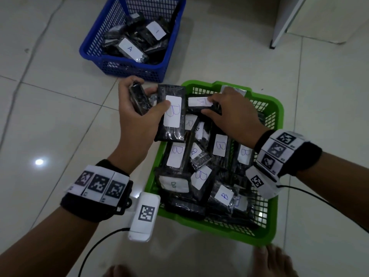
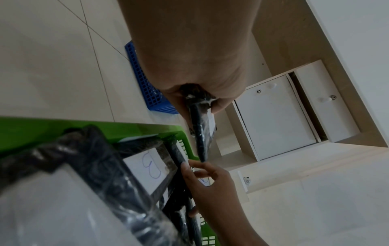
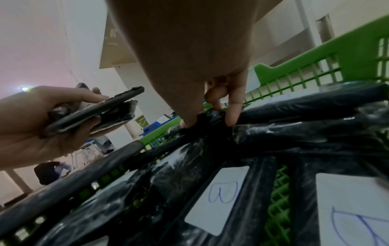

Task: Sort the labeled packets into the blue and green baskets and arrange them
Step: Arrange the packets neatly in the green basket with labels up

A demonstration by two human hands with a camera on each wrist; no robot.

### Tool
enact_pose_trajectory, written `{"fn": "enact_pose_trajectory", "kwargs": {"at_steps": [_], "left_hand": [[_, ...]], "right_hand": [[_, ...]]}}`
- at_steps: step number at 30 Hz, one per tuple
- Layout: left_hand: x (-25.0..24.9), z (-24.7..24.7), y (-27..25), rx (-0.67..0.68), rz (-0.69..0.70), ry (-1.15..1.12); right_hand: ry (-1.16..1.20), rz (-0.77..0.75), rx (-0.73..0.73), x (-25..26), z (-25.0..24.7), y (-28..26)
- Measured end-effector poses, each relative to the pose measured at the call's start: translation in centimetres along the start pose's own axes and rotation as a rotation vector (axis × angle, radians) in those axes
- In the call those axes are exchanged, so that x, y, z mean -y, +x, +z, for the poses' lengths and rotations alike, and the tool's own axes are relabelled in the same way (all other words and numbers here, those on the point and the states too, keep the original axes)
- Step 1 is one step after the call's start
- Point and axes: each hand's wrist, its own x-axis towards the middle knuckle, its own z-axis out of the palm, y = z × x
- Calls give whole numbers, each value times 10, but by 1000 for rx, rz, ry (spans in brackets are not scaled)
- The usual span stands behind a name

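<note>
My left hand [image 1: 137, 108] grips a small stack of black packets over the green basket's far left corner; the top packet [image 1: 170, 112] shows a white label marked B. In the right wrist view those held packets [image 3: 92, 114] appear edge-on. My right hand [image 1: 229, 112] pinches another black packet [image 1: 199, 103] with a white label at the far side of the green basket [image 1: 269, 234]. The green basket holds several black packets labeled B [image 1: 219, 145]. The blue basket [image 1: 127, 66] further away holds packets, one labeled A [image 1: 129, 48].
White tiled floor [image 1: 50, 116] surrounds both baskets. A white cabinet [image 1: 299, 21] stands at the far right. Cables [image 1: 95, 246] trail from both wrist bands. My bare feet [image 1: 273, 260] show at the near edge by the green basket.
</note>
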Motion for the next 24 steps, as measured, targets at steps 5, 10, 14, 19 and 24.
{"fn": "enact_pose_trajectory", "kwargs": {"at_steps": [5,10,14,19,24], "left_hand": [[-3,4,-4,47,-2,-1],[-6,15,-9,147,-1,13],[-5,25,-9,82,-186,-147],[-7,24,1,-11,-201,-154],[-13,33,1,28,-176,-153]], "right_hand": [[399,14,-2,22,-35,-4],[1040,234,326,53,-55,-29],[1001,283,298,27,-70,-37],[511,275,315,-33,-66,-62],[259,298,341,-44,-29,-67]]}}
